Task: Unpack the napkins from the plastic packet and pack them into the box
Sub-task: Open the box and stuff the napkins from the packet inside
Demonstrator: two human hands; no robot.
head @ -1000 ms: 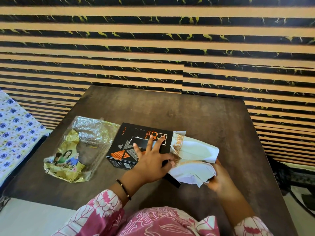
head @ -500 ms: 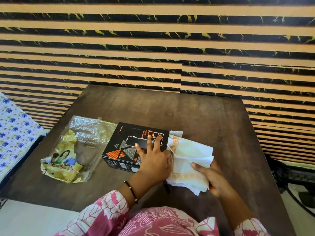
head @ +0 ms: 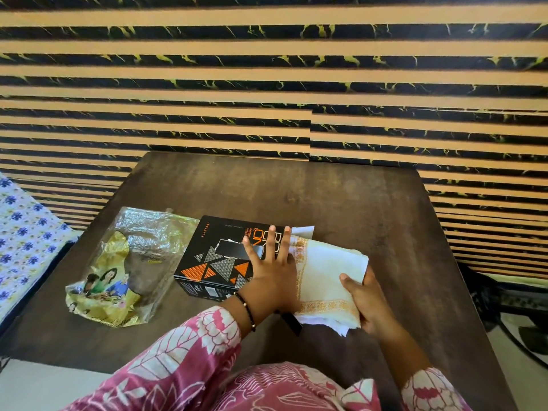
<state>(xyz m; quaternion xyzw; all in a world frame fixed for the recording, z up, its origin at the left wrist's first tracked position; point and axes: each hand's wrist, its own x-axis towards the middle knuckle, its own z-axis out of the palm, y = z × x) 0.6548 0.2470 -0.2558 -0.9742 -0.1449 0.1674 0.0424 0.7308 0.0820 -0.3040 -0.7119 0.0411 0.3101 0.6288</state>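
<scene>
White napkins [head: 326,280] w/ orange-gold border lie in a stack at the black box's [head: 219,256] right end, partly off its edge. Left hand [head: 272,277] is spread flat, fingers splayed, pressing on box top and napkins' left edge, not gripping. Right hand [head: 363,298] grips the stack's right side, thumb on top. Crumpled plastic packet [head: 124,268] lies just left of box on dark counter [head: 355,209].

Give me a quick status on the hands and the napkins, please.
Left hand flat on black box. Right hand gripping napkin stack at box's open right end. Empty plastic packet lies left, clear.
</scene>
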